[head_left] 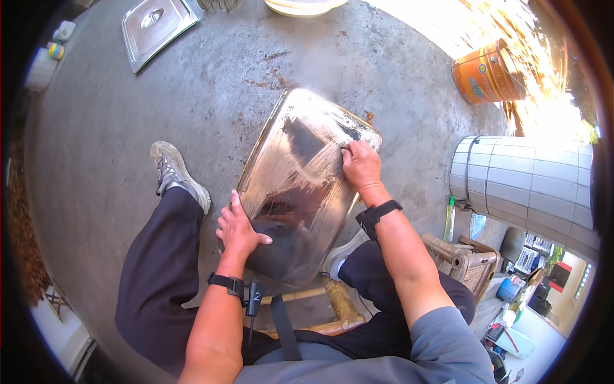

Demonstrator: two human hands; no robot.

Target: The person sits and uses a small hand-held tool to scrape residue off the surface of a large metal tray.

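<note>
A large rectangular metal pan (306, 203) with rounded corners lies tilted between my legs, a broad flat face toward me. Black soot covers its near part and a patch farther up; pale streaks and scraped metal show between. At its left edge, my left hand (238, 230) grips the side, thumb laid on the face and fingers over the edge. My right hand (362, 165) is closed and pressed to the face near the far right edge. Something small and dark may be in its fingertips, but I cannot make it out.
On the concrete floor (211, 96), a metal lid (157, 27) lies far left and a pale basin (306, 6) stands at the far edge. An orange bucket (487, 73), a white-tiled pillar (521, 179) and a green-capped bottle (449, 219) are to the right. Below is a bamboo seat (342, 301).
</note>
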